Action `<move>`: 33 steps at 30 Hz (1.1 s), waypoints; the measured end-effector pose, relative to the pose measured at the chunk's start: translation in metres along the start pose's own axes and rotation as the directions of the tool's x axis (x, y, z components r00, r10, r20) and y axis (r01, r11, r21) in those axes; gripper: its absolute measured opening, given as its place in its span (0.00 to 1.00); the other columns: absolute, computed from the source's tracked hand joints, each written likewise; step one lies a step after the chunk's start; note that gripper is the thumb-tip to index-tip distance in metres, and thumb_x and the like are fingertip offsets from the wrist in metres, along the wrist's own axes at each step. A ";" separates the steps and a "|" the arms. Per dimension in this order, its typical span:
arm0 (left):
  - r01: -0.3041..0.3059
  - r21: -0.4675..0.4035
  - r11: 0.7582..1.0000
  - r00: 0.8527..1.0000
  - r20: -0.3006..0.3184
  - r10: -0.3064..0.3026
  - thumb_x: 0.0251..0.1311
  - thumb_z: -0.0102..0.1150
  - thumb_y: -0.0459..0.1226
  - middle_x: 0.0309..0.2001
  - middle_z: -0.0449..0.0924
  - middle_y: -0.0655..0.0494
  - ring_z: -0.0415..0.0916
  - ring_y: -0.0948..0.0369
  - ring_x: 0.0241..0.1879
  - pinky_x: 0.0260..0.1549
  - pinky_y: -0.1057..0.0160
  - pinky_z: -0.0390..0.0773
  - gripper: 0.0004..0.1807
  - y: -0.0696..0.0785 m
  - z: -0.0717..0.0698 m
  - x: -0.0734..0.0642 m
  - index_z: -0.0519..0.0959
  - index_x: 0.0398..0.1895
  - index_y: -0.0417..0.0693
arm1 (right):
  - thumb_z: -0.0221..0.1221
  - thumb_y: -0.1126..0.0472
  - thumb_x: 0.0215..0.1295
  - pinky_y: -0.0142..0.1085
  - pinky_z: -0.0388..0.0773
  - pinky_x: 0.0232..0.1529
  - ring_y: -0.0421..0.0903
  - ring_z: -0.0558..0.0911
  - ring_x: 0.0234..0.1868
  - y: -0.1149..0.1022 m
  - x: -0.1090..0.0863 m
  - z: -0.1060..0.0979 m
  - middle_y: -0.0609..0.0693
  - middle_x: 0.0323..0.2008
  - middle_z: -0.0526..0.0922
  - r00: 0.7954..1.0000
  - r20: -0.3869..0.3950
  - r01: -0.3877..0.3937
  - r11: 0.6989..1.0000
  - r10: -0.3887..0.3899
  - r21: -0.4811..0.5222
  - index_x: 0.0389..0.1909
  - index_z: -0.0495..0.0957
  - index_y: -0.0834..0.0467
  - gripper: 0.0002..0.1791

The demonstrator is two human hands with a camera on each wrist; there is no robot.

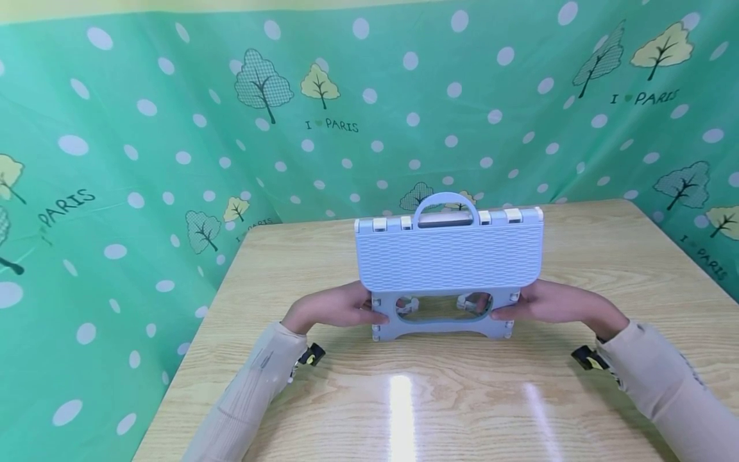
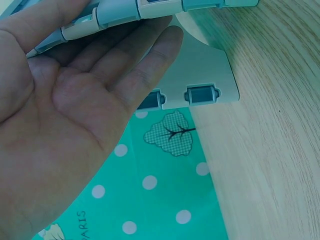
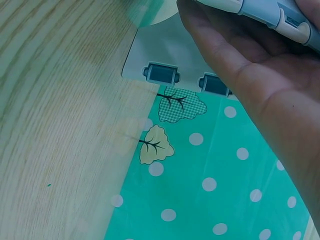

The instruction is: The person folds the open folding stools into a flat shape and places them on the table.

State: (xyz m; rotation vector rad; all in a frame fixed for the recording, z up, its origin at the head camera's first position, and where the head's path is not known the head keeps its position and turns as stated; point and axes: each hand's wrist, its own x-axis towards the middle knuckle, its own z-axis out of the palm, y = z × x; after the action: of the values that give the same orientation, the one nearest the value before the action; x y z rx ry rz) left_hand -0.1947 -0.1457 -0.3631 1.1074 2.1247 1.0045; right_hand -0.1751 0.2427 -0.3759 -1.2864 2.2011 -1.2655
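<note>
A light-blue folding stool (image 1: 450, 260) with white hinge pieces stands on the table, its woven-textured seat panel tilted toward me. A carry handle (image 1: 444, 196) arches up from the far edge of that panel. Below it shows the front leg panel (image 1: 443, 328), which has an oval opening. My left hand (image 1: 340, 305) grips the left side, thumb across the leg panel and fingers behind. At the opposite side my right hand (image 1: 557, 301) holds on the same way. Both wrist views show the fingers reaching in between the leg panels; a hinged rear leg panel (image 2: 210, 65) lies beyond them.
The wood-grain table (image 1: 462, 398) extends around the stool on all sides. Behind and to the left hangs a green dotted curtain (image 1: 369, 147) with tree prints. A small black device (image 1: 312, 354) is strapped under each wrist.
</note>
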 end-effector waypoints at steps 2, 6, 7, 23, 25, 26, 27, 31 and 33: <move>0.001 -0.005 1.000 1.000 0.000 -0.001 0.67 0.58 0.29 0.69 0.67 0.51 0.71 0.62 0.63 0.57 0.60 0.77 0.43 0.000 0.000 0.000 0.47 0.79 0.55 | 0.60 0.69 0.68 0.36 0.79 0.48 0.47 0.81 0.48 0.000 0.000 0.000 0.54 0.50 0.79 1.000 0.003 0.003 1.000 -0.003 0.007 0.74 0.51 0.55 0.38; 0.003 -0.015 1.000 1.000 0.003 -0.003 0.67 0.58 0.29 0.69 0.68 0.50 0.71 0.62 0.63 0.58 0.58 0.77 0.43 0.000 0.000 0.000 0.47 0.79 0.55 | 0.60 0.69 0.69 0.36 0.79 0.47 0.47 0.81 0.48 0.001 0.000 0.000 0.54 0.49 0.79 1.000 0.003 0.007 1.000 -0.007 0.011 0.74 0.51 0.55 0.38; 0.002 -0.016 1.000 1.000 0.003 -0.002 0.67 0.58 0.29 0.69 0.68 0.49 0.71 0.61 0.63 0.58 0.57 0.77 0.42 0.000 0.000 0.000 0.48 0.79 0.54 | 0.59 0.69 0.69 0.36 0.79 0.47 0.47 0.81 0.48 0.001 0.000 0.000 0.53 0.49 0.79 1.000 0.003 0.009 1.000 -0.009 0.011 0.73 0.51 0.55 0.38; -0.012 -0.020 1.000 1.000 0.010 0.012 0.68 0.57 0.29 0.69 0.67 0.49 0.71 0.59 0.63 0.58 0.58 0.77 0.42 -0.001 0.000 0.000 0.47 0.79 0.54 | 0.59 0.71 0.68 0.36 0.79 0.47 0.48 0.81 0.49 0.003 0.001 0.000 0.55 0.49 0.79 0.999 0.009 0.037 0.999 -0.038 0.037 0.73 0.51 0.57 0.38; -0.020 -0.023 1.000 1.000 0.013 0.021 0.68 0.57 0.29 0.69 0.67 0.48 0.71 0.57 0.64 0.57 0.59 0.77 0.42 -0.001 0.000 0.001 0.47 0.79 0.53 | 0.59 0.71 0.68 0.36 0.79 0.47 0.48 0.81 0.49 0.003 0.001 0.000 0.54 0.49 0.79 0.999 0.009 0.036 0.999 -0.036 0.036 0.73 0.51 0.57 0.38; -0.025 -0.024 0.999 1.000 0.014 0.026 0.68 0.57 0.29 0.69 0.67 0.47 0.71 0.56 0.64 0.57 0.59 0.77 0.42 -0.001 0.000 0.000 0.47 0.79 0.53 | 0.58 0.71 0.68 0.36 0.79 0.47 0.47 0.81 0.49 0.003 0.001 0.000 0.54 0.49 0.79 0.999 0.009 0.036 0.999 -0.037 0.036 0.73 0.51 0.57 0.37; -0.029 -0.026 0.999 0.999 0.016 0.030 0.68 0.57 0.29 0.68 0.67 0.46 0.71 0.55 0.64 0.57 0.59 0.76 0.42 0.000 0.000 0.001 0.47 0.79 0.53 | 0.58 0.71 0.68 0.36 0.79 0.47 0.47 0.81 0.49 0.003 0.001 0.000 0.54 0.49 0.79 0.999 0.009 0.037 0.999 -0.037 0.036 0.73 0.51 0.56 0.37; -0.033 -0.029 0.999 0.999 0.021 0.033 0.68 0.57 0.29 0.68 0.67 0.46 0.70 0.54 0.64 0.58 0.60 0.76 0.41 0.001 0.000 0.000 0.47 0.78 0.52 | 0.58 0.71 0.68 0.36 0.79 0.47 0.47 0.80 0.49 0.003 0.001 0.000 0.53 0.48 0.80 0.999 0.010 0.037 0.999 -0.038 0.036 0.71 0.53 0.56 0.35; -0.030 -0.031 0.999 0.999 0.024 0.031 0.68 0.56 0.29 0.68 0.68 0.46 0.71 0.54 0.64 0.58 0.61 0.76 0.41 0.001 0.000 0.001 0.47 0.78 0.52 | 0.58 0.71 0.69 0.36 0.78 0.47 0.47 0.80 0.49 0.002 0.001 0.000 0.53 0.48 0.80 0.999 0.010 0.032 0.999 -0.033 0.032 0.70 0.54 0.56 0.34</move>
State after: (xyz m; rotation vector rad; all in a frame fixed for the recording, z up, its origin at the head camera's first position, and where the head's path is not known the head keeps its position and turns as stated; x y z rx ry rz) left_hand -0.1947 -0.1448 -0.3625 1.1349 2.0727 1.0288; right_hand -0.1771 0.2427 -0.3776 -1.3186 2.1525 -1.2980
